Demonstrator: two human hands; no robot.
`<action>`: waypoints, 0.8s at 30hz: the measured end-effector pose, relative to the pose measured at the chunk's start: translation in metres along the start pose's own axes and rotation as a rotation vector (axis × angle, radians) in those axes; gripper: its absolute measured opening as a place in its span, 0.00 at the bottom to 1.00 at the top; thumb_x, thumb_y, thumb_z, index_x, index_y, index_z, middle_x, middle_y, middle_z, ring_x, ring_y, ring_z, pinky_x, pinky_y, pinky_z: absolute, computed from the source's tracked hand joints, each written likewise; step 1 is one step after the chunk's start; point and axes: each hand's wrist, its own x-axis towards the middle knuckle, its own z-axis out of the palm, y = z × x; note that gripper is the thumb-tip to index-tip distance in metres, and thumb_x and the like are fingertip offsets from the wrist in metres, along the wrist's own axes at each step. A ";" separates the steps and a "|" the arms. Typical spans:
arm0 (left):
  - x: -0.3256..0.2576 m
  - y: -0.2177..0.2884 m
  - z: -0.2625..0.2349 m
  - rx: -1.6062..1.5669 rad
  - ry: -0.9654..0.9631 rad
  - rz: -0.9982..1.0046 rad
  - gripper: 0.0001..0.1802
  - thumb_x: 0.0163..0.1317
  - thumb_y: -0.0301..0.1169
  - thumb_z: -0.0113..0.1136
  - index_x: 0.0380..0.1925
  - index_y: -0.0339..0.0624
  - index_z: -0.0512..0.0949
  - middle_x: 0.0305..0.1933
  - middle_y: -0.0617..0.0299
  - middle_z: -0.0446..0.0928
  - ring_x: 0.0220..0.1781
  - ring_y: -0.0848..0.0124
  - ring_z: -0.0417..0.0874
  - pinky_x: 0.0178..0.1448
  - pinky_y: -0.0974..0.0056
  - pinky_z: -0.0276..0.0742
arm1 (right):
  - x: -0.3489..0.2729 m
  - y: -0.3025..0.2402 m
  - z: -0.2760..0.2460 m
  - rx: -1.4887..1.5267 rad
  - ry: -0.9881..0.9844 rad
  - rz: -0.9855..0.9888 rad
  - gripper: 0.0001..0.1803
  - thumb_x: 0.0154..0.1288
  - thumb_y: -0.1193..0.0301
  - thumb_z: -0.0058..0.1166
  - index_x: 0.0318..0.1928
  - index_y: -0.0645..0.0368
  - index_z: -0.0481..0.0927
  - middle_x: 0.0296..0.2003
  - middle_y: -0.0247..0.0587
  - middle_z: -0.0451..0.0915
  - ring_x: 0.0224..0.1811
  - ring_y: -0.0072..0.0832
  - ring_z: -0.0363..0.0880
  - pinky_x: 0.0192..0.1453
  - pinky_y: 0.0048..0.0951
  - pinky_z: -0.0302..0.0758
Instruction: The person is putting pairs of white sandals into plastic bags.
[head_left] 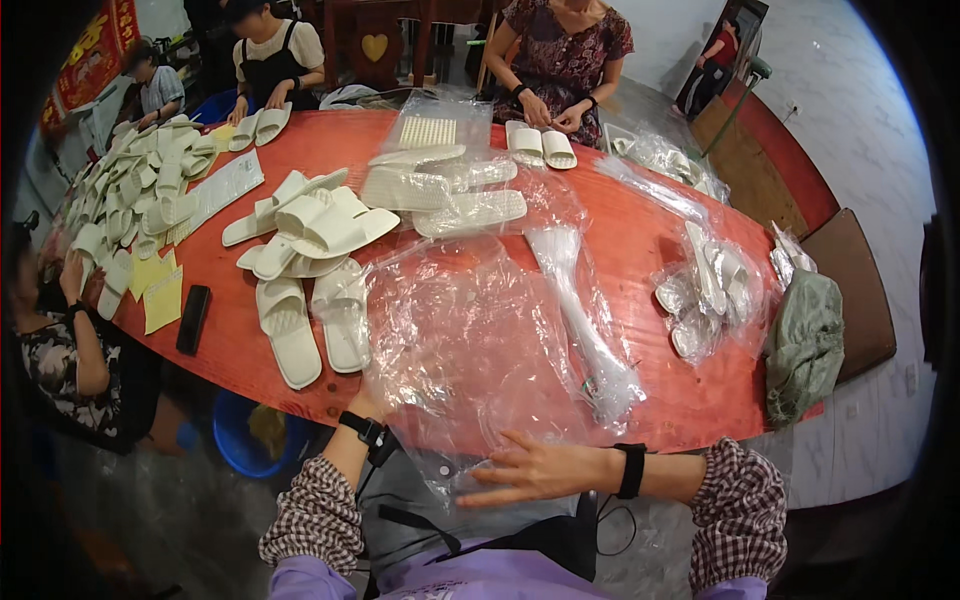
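Head view: a clear plastic bag [465,345] spreads over the near edge of the red surface [640,270], right of a pair of pale slippers [288,335]
The left hand [370,402] is at the bag's left edge, just below the slippers; its fingers are hidden, so I cannot tell whether they pinch anything. The right hand [522,468] has its fingers spread at the bag's lower edge, palm free of any grip; whether it touches the film is unclear. A bundle of clear plastic [567,290] lies right of the bag, and a black oblong object [194,320] rests farther left
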 end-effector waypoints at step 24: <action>0.002 -0.021 0.027 1.016 0.428 -0.032 0.30 0.68 0.38 0.55 0.67 0.38 0.61 0.58 0.64 0.72 0.53 0.74 0.75 0.56 0.67 0.70 | -0.021 0.006 0.095 0.260 0.048 0.262 0.27 0.66 0.68 0.43 0.66 0.51 0.66 0.62 0.44 0.70 0.64 0.35 0.71 0.73 0.51 0.60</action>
